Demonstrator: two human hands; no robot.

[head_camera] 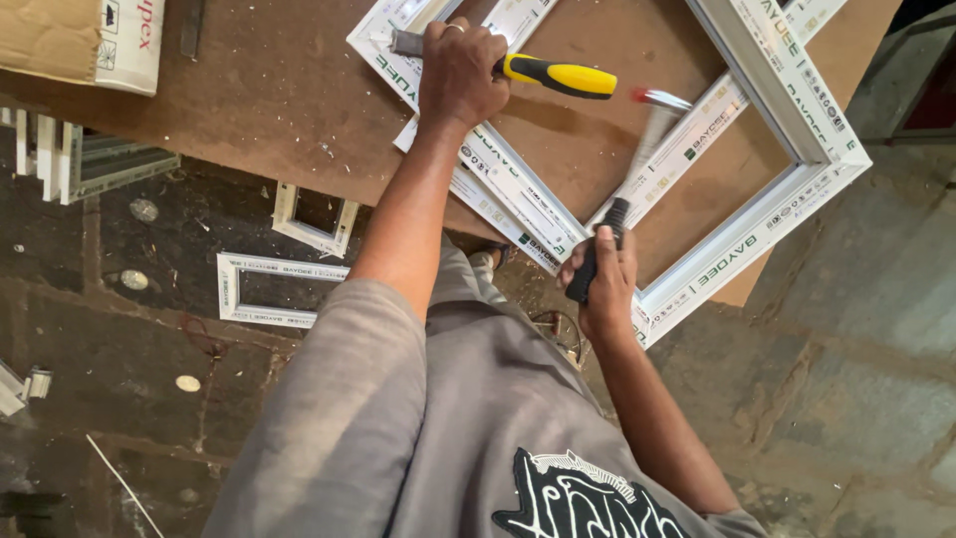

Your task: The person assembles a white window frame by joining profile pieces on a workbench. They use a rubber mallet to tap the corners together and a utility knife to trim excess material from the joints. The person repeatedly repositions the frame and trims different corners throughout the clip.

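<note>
Your left hand [460, 72] is clamped on a chisel [543, 73] with a yellow-and-black handle, its blade set on the far-left corner of the white window frame [797, 130] lying on the brown counter [269, 90]. Your right hand [600, 279] has its grip closed round a hammer [637, 159], head blurred above the frame's inner bar. Smaller frames [269, 289] lie on the floor, left.

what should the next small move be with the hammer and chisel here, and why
Probably bring the hammer down onto the yellow handle end of the chisel. The left hand already holds the chisel flat against the corner of the white frame on the brown table, while the right hand has the hammer raised and blurred, its head close to that handle end.
</note>
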